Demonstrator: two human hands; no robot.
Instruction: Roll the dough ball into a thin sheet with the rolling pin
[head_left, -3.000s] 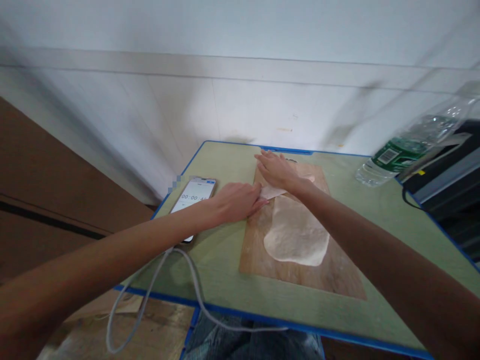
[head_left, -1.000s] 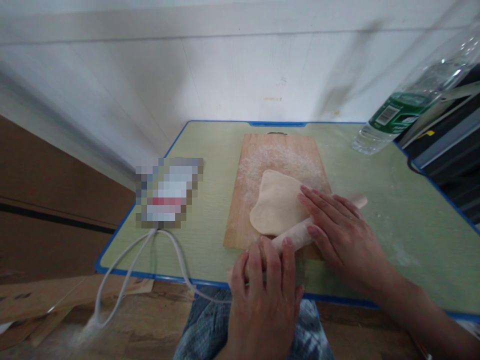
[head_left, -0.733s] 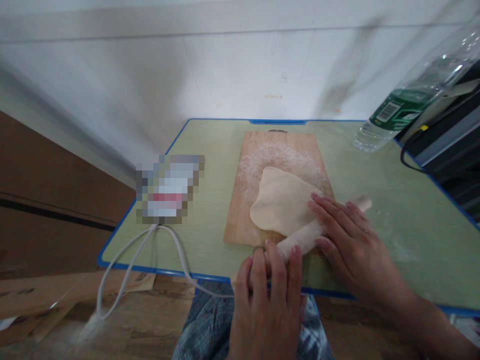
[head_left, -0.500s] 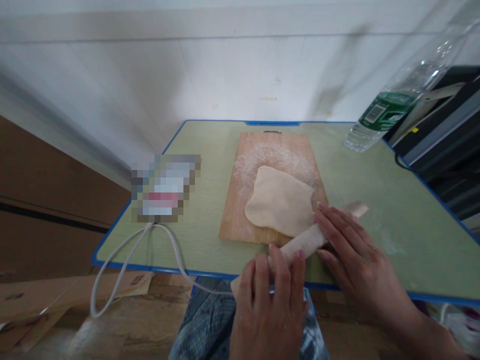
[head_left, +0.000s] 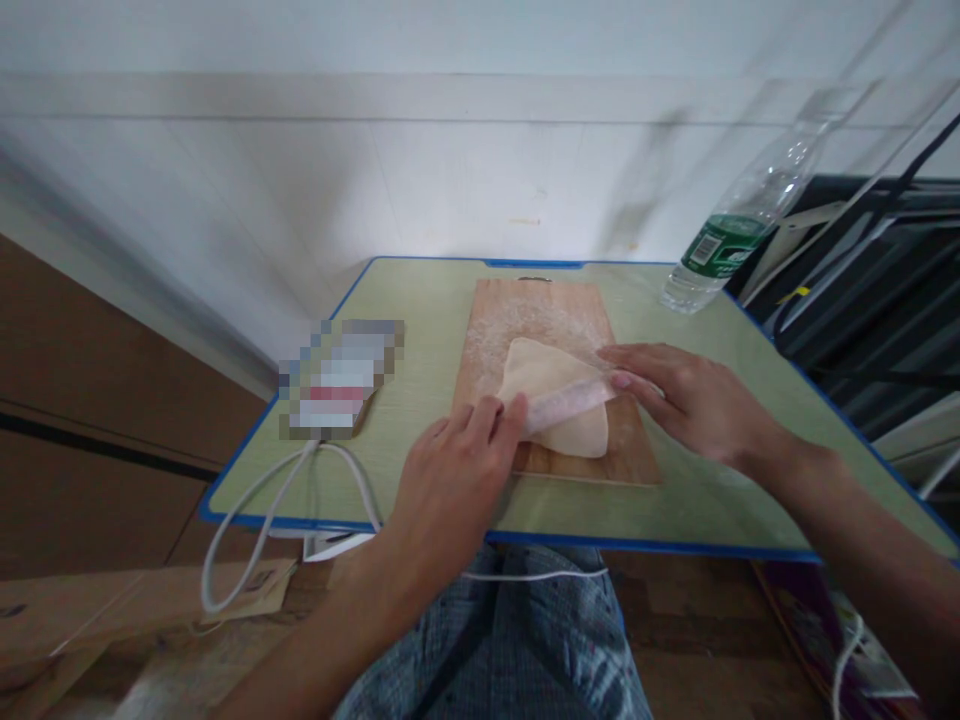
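Rolling pin (head_left: 566,405): laid slantwise across the dough (head_left: 581,437), its left end nearer the body.
Dough sheet: spread flat on the floured wooden board (head_left: 607,467), visible on both sides of the pin.
Left hand (head_left: 461,455): fingers are curled closed over the pin's left end, which is hidden beneath them.
Right hand (head_left: 686,395): fingers are laid nearly straight over the other end; whether they are closed around it cannot be told.
Table (head_left: 427,400): a pixelated phone (head_left: 341,375) is placed left, a green-labelled bottle (head_left: 724,245) far right.
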